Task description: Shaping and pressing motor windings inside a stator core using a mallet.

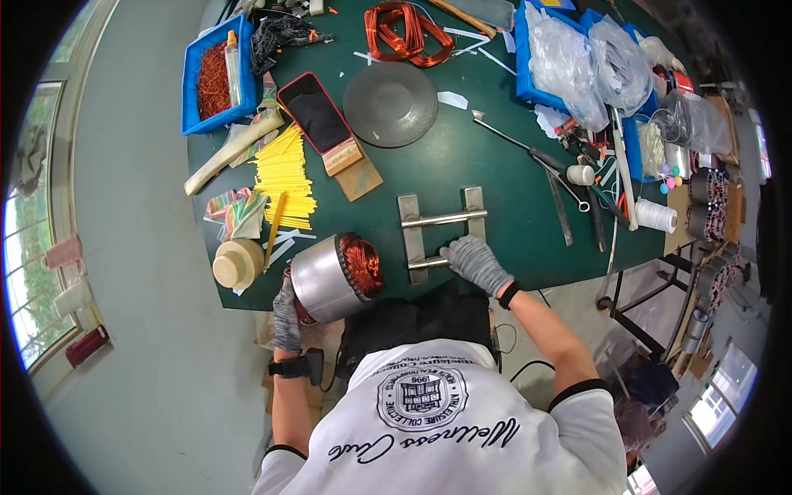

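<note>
Gray work gloves cover both hands. At the table's near edge, my left hand [286, 320] grips the outer end of a motor stator [320, 282], a silvery metal cylinder lying on its side. Copper windings [360, 264] bulge from its right end, and more show beside my left hand. To the right, a metal stand [412, 238] with two crossbars lies on the green table. My right hand [476, 262] is closed around the right end of its near bar; the fingertips are partly hidden. A small gap separates stator and stand.
Yellow strips [283, 177], a phone [314, 111] on wooden blocks, and a round dark plate [390, 105] lie beyond the stator. Copper coils [408, 35] are at the far side. Several hand tools [549, 161] and a white thread spool [656, 217] are on the right, near blue bins [528, 78].
</note>
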A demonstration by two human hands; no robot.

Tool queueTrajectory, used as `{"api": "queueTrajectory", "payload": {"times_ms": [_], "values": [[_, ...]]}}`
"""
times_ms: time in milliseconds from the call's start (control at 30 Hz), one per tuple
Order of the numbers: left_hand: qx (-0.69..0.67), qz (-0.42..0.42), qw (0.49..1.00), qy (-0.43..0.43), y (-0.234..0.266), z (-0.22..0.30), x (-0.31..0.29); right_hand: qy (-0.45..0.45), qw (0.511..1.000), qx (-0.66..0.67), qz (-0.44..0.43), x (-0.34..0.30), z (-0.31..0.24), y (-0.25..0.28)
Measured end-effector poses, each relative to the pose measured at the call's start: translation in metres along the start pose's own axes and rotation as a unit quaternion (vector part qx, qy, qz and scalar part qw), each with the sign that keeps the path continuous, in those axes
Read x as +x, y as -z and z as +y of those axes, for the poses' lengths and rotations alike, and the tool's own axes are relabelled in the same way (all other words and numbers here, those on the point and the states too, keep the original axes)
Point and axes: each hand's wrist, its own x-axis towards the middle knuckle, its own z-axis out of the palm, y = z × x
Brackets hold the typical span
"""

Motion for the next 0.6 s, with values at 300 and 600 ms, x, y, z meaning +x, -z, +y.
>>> {"api": "queueTrajectory", "payload": {"times_ms": [300, 600], "values": [[0.019, 0.003, 1.000, -0.007, -0.004, 0.002, -0.008, -0.216, 0.963, 0.018, 0.160, 0.015, 0.079, 0.026], [0.067, -0.078, 0.993, -0.049, 0.008, -0.010, -0.029, 0.017, 0.711, 0.703, 0.004, 0.061, -0.103, 0.038]]}}
